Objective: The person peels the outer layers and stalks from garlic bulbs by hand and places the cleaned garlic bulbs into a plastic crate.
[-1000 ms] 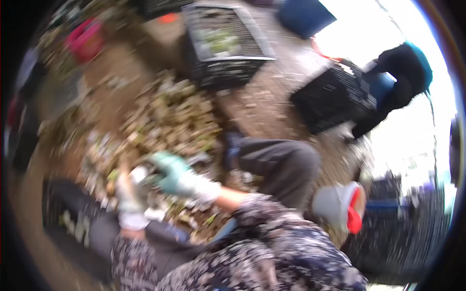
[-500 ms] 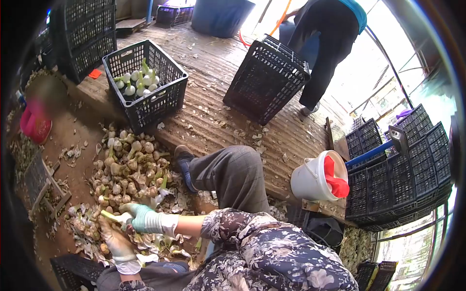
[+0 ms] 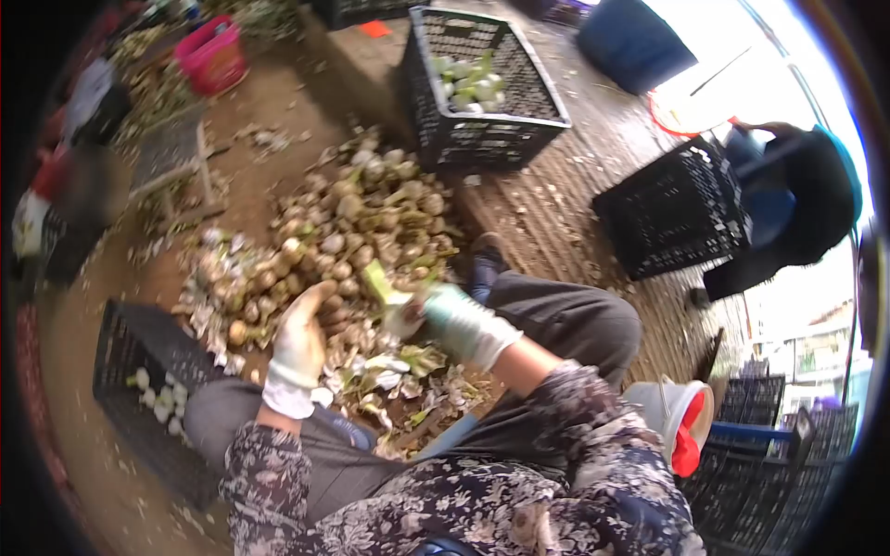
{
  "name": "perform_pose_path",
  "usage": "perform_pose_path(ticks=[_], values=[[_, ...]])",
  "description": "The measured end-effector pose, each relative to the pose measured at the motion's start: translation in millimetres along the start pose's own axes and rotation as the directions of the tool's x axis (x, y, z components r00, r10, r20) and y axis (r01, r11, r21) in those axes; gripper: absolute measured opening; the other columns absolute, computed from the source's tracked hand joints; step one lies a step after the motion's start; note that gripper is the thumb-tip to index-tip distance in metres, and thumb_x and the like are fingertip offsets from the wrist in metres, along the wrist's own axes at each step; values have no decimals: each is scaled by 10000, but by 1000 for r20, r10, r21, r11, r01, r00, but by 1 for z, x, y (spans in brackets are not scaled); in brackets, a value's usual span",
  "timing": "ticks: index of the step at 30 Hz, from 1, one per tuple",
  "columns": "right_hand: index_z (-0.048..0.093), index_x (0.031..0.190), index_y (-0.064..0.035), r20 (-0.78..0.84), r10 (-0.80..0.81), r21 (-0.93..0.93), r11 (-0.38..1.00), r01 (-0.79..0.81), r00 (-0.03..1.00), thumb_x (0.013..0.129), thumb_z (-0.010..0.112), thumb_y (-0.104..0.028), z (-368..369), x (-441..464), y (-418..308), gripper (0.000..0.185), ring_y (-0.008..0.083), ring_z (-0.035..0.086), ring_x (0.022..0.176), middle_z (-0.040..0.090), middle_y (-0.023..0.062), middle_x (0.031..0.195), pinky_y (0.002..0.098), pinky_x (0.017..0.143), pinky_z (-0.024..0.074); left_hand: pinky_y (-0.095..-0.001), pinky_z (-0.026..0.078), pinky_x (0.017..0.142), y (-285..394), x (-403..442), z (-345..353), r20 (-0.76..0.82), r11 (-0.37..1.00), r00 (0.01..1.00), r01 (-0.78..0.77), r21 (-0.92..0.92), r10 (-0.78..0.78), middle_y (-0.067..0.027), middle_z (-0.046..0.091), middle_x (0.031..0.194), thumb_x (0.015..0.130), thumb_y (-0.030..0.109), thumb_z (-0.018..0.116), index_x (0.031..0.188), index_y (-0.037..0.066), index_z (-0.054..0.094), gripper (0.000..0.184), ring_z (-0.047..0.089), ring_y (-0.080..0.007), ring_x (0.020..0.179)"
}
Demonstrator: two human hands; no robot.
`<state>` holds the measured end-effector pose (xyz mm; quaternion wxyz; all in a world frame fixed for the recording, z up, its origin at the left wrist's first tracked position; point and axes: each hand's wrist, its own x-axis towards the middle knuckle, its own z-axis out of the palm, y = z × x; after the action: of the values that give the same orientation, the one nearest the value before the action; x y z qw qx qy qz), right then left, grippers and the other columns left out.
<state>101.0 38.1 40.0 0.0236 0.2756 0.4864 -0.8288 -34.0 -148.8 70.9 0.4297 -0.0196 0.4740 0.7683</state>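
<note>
My right hand (image 3: 457,322), in a white and greenish glove, is closed around a garlic bulb (image 3: 400,315) whose cut green stem points up and away. My left hand (image 3: 301,347), in a stained pale glove, is apart from that bulb, fingers loosely spread, with nothing visible in it. Its fingertips are over the edge of a big heap of untrimmed garlic (image 3: 357,222) on the ground. Between my legs lie peeled garlic leaves and skins (image 3: 394,371). Blur softens the right fingers.
Beyond the heap, a black crate (image 3: 491,134) holds cleaned garlic; another crate (image 3: 116,371) with white bulbs sits by my left knee. A white bucket (image 3: 649,408) with red cloth stands right. A person (image 3: 802,204) bends beside a tilted crate (image 3: 667,218). A pink bucket (image 3: 211,60) is at upper left.
My left hand has come away from the garlic stem and separated from my right hand, which keeps the bulb. The view has swung left, bringing the left-knee crate's bulbs into sight.
</note>
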Motion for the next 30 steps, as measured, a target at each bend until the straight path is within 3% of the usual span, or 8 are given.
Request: perform_pose_path(ticks=[5, 11, 13, 15, 16, 23, 26, 30], values=[[504, 1095, -79, 292, -106, 574, 814, -86, 950, 784, 586, -154, -64, 55, -130, 330, 186, 520, 851, 541, 78, 1026, 325, 715, 451, -251, 468, 557, 3, 0, -1, -51, 999, 998, -23, -25, 22, -10, 594, 770, 867, 253, 511, 1029, 42, 584, 276, 550, -118, 628], [525, 1117, 0, -310, -213, -296, 948, 119, 927, 784, 590, -81, -45, 111, -123, 349, 160, 550, 671, 621, 115, 881, 280, 581, 459, -266, 441, 622, 12, -1, 3, -176, 1000, 984, -5, -9, 3, -53, 559, 824, 902, 203, 430, 1068, -16, 534, 294, 517, -130, 686], [482, 1196, -20, -132, -367, -938, 346, 3, 921, 837, 532, -121, -75, 141, -73, 376, 204, 602, 794, 638, 112, 968, 282, 682, 473, -268, 442, 621, 14, -2, 4, -165, 1000, 986, 6, -18, -9, -55, 560, 823, 895, 198, 436, 1074, -18, 532, 296, 518, -133, 685], [541, 1156, -120, -430, -190, -888, 269, -374, 883, 801, 564, -160, -87, 165, -36, 357, 227, 613, 863, 638, 134, 950, 281, 761, 467, -270, 446, 633, 12, 0, -2, -139, 1000, 990, 17, -19, -19, -61, 565, 831, 882, 194, 451, 1079, -21, 530, 302, 526, -139, 693], [530, 1172, -142, -291, -44, -948, -120, -294, 956, 780, 556, -145, -86, 175, -27, 393, 270, 608, 894, 625, 133, 998, 300, 778, 473, -269, 450, 635, 12, 1, -4, -144, 1000, 989, 22, 11, -20, -62, 568, 834, 879, 193, 454, 1078, -21, 530, 302, 532, -140, 702], [581, 1079, -152, -380, -187, -924, 119, -363, 906, 781, 523, -123, -116, 202, 50, 306, 275, 585, 935, 623, 132, 958, 308, 799, 459, -249, 464, 635, 15, 10, -3, -195, 993, 979, 80, 88, -62, -49, 581, 844, 872, 161, 468, 1084, -14, 543, 285, 549, -128, 723], [589, 968, -3, -592, 5, 60, 997, 38, 806, 833, 460, -3, -76, 179, 17, 187, 171, 583, 628, 620, 105, 807, 230, 581, 498, -245, 471, 624, 13, 10, -6, -166, 994, 984, 75, 82, -60, -52, 582, 848, 875, 175, 477, 1108, -12, 528, 303, 556, -126, 718], [550, 1025, 24, 89, -170, -192, 964, 185, 981, 828, 531, -38, -4, 119, -42, 207, 82, 560, 611, 613, 45, 797, 184, 544, 465, -257, 492, 594, 16, 5, -1, -126, 999, 991, 39, 21, -36, -63, 585, 857, 884, 237, 493, 1163, -15, 480, 376, 571, -137, 706]])
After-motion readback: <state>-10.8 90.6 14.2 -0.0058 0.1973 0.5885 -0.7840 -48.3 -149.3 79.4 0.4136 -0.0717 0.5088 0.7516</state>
